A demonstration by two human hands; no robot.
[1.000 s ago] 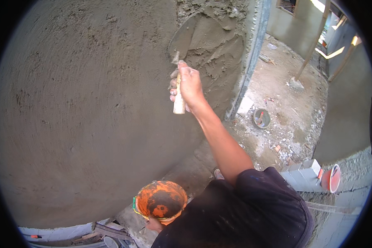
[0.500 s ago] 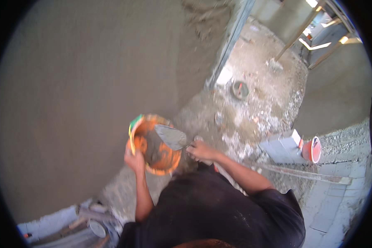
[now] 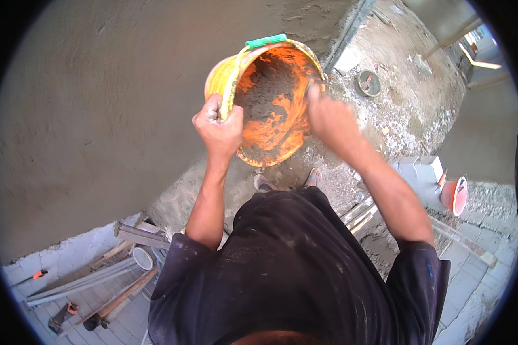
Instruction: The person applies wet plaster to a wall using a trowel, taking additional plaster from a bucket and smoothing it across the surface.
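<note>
A yellow bucket (image 3: 217, 82) is lifted and tilted, its orange inside smeared with wet grey mortar (image 3: 270, 86). My left hand (image 3: 220, 127) is closed around the bucket's yellow handle band at the left rim. A green grip (image 3: 266, 41) sits on that handle at the top. At the right rim is my right hand (image 3: 335, 122), blurred and closed. A narrow grey edge of the trowel (image 3: 309, 86) shows by its fingertips, and the rest of the trowel is hidden.
A mortar-covered wall (image 3: 109, 115) rises close on the left. Rubble litters the floor around a round container (image 3: 368, 83). To the right are grey blocks (image 3: 417, 175), a red bucket (image 3: 454, 195) and a long board (image 3: 463, 241). Pipes and tools, including a saw (image 3: 62, 317), lie lower left.
The bucket has come up and forward, with its mouth tilted toward me. My right hand has moved up to its right rim, and the trowel blade no longer shows broadside.
</note>
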